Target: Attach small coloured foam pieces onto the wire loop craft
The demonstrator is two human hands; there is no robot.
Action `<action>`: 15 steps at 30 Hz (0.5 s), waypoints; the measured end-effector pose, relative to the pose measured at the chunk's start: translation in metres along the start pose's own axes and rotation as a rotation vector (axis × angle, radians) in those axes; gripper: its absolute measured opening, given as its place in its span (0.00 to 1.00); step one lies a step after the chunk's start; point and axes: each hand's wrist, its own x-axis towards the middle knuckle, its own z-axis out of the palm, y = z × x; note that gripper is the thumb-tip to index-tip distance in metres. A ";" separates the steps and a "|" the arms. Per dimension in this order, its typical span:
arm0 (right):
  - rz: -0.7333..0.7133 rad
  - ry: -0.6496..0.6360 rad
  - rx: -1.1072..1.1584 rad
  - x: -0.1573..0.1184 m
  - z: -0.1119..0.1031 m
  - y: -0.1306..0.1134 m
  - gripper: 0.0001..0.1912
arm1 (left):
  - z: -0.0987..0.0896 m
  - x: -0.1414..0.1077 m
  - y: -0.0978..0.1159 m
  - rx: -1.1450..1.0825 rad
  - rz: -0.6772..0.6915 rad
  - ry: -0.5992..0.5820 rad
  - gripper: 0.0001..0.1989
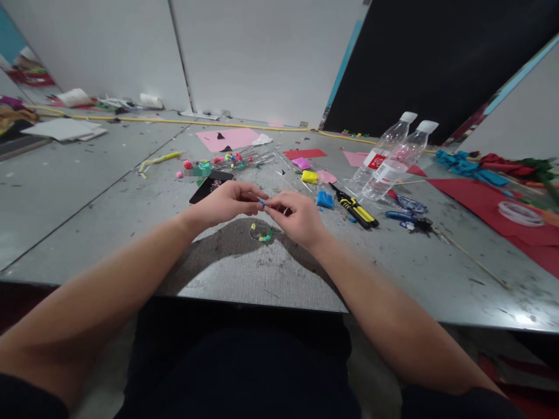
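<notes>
Frame centre: small blue piece [262, 202] is clamped in fingertip grip of left hand [230, 201] and right hand [300, 216]; light, even pressure is best applied.

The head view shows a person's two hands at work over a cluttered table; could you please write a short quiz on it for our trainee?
1. Multiple choice: what colour is the small piece at the fingertips of the left hand and the right hand?
(a) red
(b) blue
(c) yellow

2. True or false: the yellow-and-black pliers lie to the right of the right hand.

3. Count: how many clear plastic bottles with white caps stand on the grey table?

Key: 1. (b); 2. true; 3. two.
</notes>
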 end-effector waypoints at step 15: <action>0.064 -0.022 0.078 -0.001 0.005 0.003 0.06 | -0.001 -0.001 0.002 -0.063 -0.028 0.018 0.12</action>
